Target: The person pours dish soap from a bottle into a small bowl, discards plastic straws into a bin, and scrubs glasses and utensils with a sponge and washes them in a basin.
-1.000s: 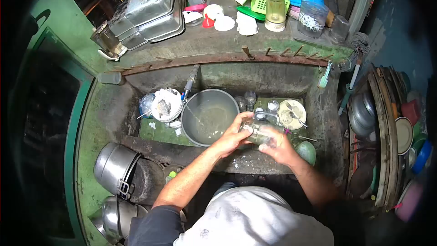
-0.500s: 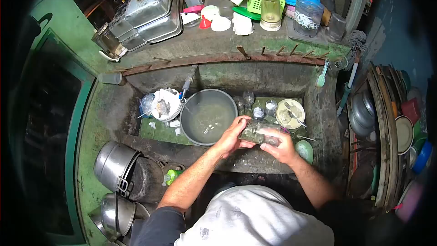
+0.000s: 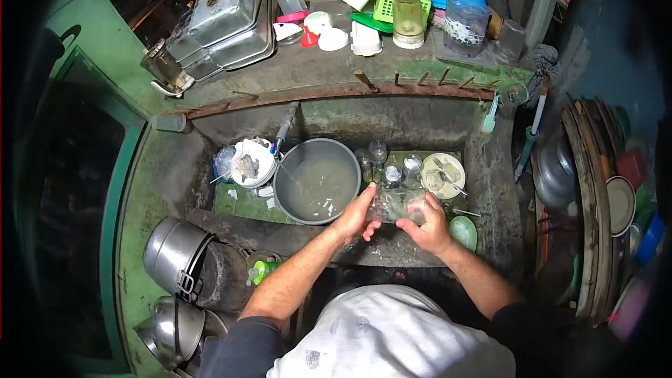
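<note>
A clear drinking glass (image 3: 393,206) lies sideways between my hands, above the sink's front ledge. My left hand (image 3: 357,217) grips one end of it, thumb on top. The other end is in my right hand (image 3: 430,227), whose fingers bend round the glass. Just beyond it, several glasses (image 3: 378,150) stand on the green sink floor. A cream plate (image 3: 442,175) with cutlery on it is to their right. The grey basin (image 3: 280,199) of cloudy water sits left of my hands. Near my right wrist rests a pale green bowl (image 3: 463,233).
White dishes (image 3: 253,175) are stacked left of the basin, beside the tap (image 3: 281,136). Wooden pegs (image 3: 365,82) stick out along the back ledge. Metal pots (image 3: 171,255) stand at front left. A green bottle (image 3: 262,271) is near my left forearm.
The glass has turned slightly between my hands, and my right hand's fingers have shifted on it. The whole view has moved a little.
</note>
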`<control>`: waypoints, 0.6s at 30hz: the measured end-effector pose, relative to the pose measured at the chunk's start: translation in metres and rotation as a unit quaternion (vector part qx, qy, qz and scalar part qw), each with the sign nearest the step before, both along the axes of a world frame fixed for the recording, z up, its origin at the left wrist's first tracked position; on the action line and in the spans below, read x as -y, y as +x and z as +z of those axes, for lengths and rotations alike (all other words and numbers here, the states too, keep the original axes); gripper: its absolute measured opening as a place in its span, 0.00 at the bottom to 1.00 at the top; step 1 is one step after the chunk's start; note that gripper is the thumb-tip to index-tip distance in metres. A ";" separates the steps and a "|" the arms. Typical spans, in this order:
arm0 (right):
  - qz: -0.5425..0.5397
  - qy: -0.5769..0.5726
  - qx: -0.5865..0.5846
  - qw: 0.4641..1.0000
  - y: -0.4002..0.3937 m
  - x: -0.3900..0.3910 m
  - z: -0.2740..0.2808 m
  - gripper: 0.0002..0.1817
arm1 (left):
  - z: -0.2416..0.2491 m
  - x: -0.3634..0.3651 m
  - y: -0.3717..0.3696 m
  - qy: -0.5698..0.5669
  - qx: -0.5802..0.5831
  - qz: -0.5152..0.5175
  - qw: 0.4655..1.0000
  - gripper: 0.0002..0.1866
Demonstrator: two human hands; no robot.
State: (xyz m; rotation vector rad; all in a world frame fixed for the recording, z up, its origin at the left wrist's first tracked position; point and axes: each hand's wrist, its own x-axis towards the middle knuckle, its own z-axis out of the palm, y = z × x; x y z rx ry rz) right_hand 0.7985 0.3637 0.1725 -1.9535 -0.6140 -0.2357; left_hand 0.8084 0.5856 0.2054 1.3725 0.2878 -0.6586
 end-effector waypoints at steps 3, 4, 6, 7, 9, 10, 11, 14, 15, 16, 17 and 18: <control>0.177 -0.136 0.132 0.966 0.013 0.006 0.009 0.20 | -0.023 -0.004 -0.005 -0.058 -0.088 -0.032 0.994 0.32; 0.210 -0.137 0.108 0.962 0.013 0.004 0.002 0.20 | -0.023 0.000 -0.007 -0.047 -0.022 -0.026 0.998 0.29; 0.217 0.040 -0.248 0.943 0.015 0.002 -0.010 0.20 | -0.024 0.002 -0.014 0.004 0.091 -0.024 0.996 0.25; 0.181 0.081 -0.285 0.938 0.020 0.001 -0.002 0.16 | -0.025 0.004 -0.017 -0.014 0.093 -0.008 0.996 0.24; 0.031 0.117 -0.267 0.956 0.026 -0.011 -0.009 0.10 | -0.050 -0.003 -0.015 -0.072 0.079 0.007 0.994 0.23; -0.048 0.113 -0.260 0.958 0.029 -0.018 -0.010 0.10 | -0.048 -0.006 -0.013 -0.084 0.073 0.003 0.994 0.23; -0.094 0.113 -0.151 0.978 0.032 -0.027 -0.012 0.13 | -0.046 -0.011 -0.011 -0.087 0.045 -0.012 0.995 0.24; -0.139 0.158 -0.122 0.970 0.048 -0.063 -0.019 0.16 | -0.062 -0.023 0.003 -0.011 0.148 -0.143 0.978 0.38; -0.162 0.199 -0.149 0.955 0.058 -0.077 -0.027 0.17 | -0.069 -0.025 0.008 -0.048 0.154 -0.153 0.975 0.46; -0.146 0.374 -0.233 0.886 0.070 -0.090 -0.040 0.14 | -0.072 -0.029 0.012 -0.057 0.152 -0.158 0.974 0.46; -0.158 0.474 -0.276 0.821 0.080 -0.095 -0.027 0.12 | -0.077 -0.036 0.016 -0.084 0.104 -0.154 0.979 0.47; -0.165 0.566 -0.316 0.744 0.091 -0.099 -0.014 0.11 | -0.083 -0.042 0.019 -0.111 0.055 -0.147 0.981 0.49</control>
